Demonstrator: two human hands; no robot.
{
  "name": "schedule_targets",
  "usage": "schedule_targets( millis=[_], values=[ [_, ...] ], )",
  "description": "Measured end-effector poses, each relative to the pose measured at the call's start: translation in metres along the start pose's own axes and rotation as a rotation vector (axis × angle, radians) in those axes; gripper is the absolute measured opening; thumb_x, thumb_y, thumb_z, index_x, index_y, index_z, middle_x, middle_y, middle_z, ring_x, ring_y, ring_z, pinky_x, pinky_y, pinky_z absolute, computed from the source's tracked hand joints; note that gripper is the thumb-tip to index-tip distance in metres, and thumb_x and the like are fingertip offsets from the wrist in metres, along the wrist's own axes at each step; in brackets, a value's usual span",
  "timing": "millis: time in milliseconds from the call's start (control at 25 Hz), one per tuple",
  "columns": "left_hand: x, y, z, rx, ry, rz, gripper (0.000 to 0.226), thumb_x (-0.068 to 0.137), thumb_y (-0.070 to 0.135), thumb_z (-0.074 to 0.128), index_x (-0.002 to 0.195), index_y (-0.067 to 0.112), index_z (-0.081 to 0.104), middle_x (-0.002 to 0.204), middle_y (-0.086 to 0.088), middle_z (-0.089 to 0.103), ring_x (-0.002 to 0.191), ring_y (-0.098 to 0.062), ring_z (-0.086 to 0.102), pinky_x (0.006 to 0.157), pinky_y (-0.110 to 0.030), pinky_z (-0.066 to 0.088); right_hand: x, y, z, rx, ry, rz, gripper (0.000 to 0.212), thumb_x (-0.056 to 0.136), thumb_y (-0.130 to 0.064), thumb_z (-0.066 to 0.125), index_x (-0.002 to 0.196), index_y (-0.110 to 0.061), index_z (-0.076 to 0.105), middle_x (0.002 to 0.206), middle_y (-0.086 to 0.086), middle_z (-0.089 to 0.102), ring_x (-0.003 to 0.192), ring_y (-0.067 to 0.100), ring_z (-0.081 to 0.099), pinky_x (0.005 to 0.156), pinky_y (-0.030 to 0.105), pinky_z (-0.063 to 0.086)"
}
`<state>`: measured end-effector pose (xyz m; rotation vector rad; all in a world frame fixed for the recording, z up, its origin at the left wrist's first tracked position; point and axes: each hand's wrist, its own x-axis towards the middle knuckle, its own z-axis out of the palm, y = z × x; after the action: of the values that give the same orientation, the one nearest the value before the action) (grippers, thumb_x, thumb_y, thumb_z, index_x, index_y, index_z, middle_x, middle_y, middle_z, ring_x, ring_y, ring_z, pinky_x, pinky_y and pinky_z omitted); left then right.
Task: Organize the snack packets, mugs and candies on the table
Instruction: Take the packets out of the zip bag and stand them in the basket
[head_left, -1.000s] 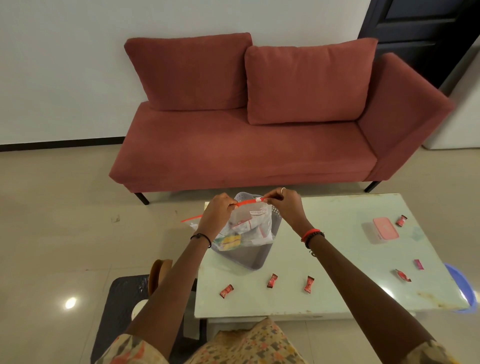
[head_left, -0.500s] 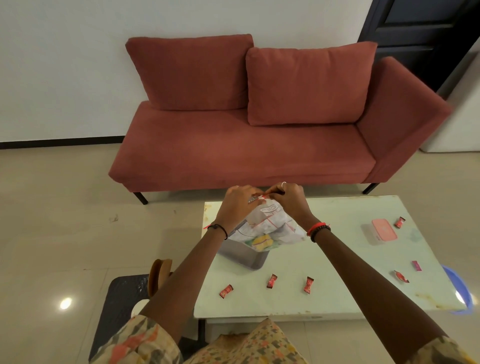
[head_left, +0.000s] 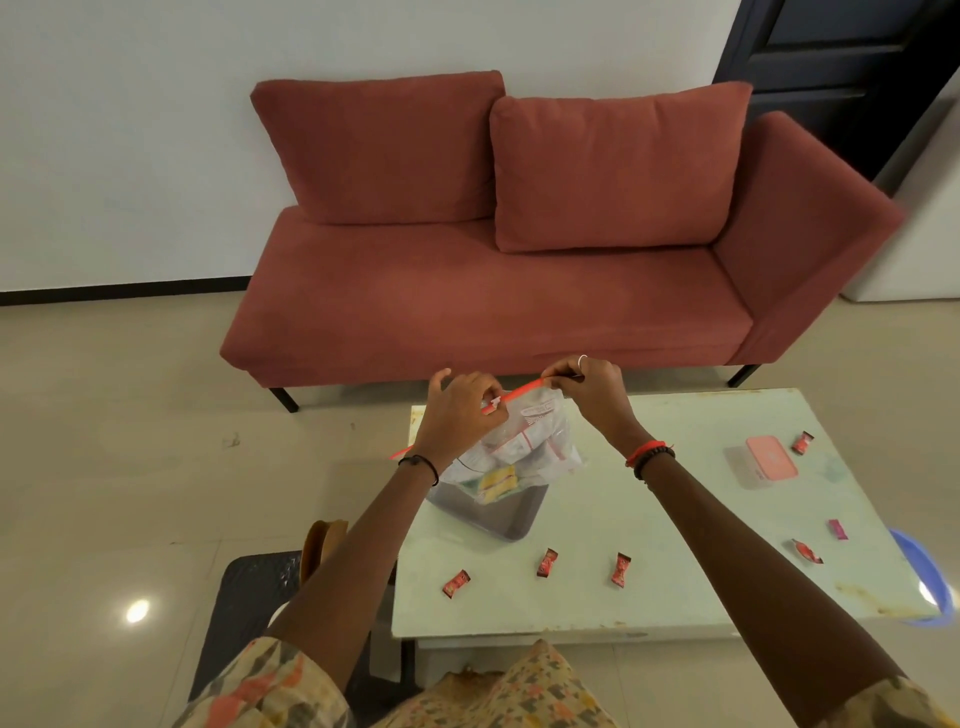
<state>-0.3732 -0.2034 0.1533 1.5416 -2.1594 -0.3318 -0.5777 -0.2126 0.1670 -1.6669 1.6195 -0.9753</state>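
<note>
While the left hand (head_left: 457, 415) and right hand (head_left: 592, 389) pinch the zip bag's (head_left: 540, 436) top edge, it hangs over the tray (head_left: 498, 519).

A red sofa (head_left: 493, 312) on thin black legs stands at the far side against a white wall (head_left: 130, 130), with two matching back cushions, one left (head_left: 384, 150) and one right (head_left: 618, 166), touching each other. A dark door (head_left: 841, 67) fills the far right corner. The beige tiled floor (head_left: 104, 467) carries a black mat (head_left: 249, 613) at near left. A blue plastic basin (head_left: 930, 582) shows at the right edge.
</note>
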Motion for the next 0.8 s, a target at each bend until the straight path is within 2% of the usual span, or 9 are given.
schedule_targets(
  millis=[120, 360, 640, 800],
  values=[
    [-0.010, -0.017, -0.002, 0.034, 0.014, -0.046, 0.009, 0.080, 0.032, 0.057, 0.084, 0.023, 0.058, 0.082, 0.010, 0.064, 0.079, -0.009, 0.060, 0.108, -0.038, 0.021, 0.007, 0.000, -0.004, 0.022, 0.014, 0.007, 0.007, 0.081, -0.004, 0.069, 0.085, -0.006, 0.074, 0.078, -0.002, 0.070, 0.068, 0.001, 0.061, 0.062, 0.000, 0.047],
    [-0.028, -0.047, 0.001, 0.107, 0.020, -0.107, 0.008, 0.081, 0.032, 0.057, 0.083, 0.025, 0.059, 0.080, 0.011, 0.066, 0.077, -0.009, 0.061, 0.107, -0.043, 0.029, 0.023, -0.002, -0.016, 0.030, 0.075, -0.002, 0.007, 0.080, -0.002, 0.070, 0.086, -0.003, 0.074, 0.079, -0.001, 0.069, 0.070, -0.004, 0.061, 0.064, -0.005, 0.044],
    [-0.039, -0.069, 0.002, 0.127, -0.074, -0.202, 0.012, 0.075, 0.034, 0.061, 0.081, 0.025, 0.063, 0.077, 0.011, 0.066, 0.078, -0.009, 0.060, 0.102, -0.043, 0.033, 0.032, 0.002, -0.023, -0.011, 0.088, 0.005, 0.008, 0.081, -0.001, 0.069, 0.088, -0.002, 0.074, 0.081, 0.000, 0.069, 0.069, -0.003, 0.059, 0.062, -0.007, 0.041],
    [-0.039, -0.076, -0.005, 0.115, -0.090, -0.210, 0.012, 0.075, 0.036, 0.060, 0.083, 0.027, 0.062, 0.078, 0.011, 0.067, 0.078, -0.008, 0.060, 0.100, -0.041, 0.034, 0.037, 0.004, -0.029, 0.003, 0.109, -0.012, 0.009, 0.080, -0.001, 0.069, 0.088, -0.001, 0.074, 0.086, 0.007, 0.073, 0.074, 0.009, 0.063, 0.064, -0.007, 0.041]
  ],
)
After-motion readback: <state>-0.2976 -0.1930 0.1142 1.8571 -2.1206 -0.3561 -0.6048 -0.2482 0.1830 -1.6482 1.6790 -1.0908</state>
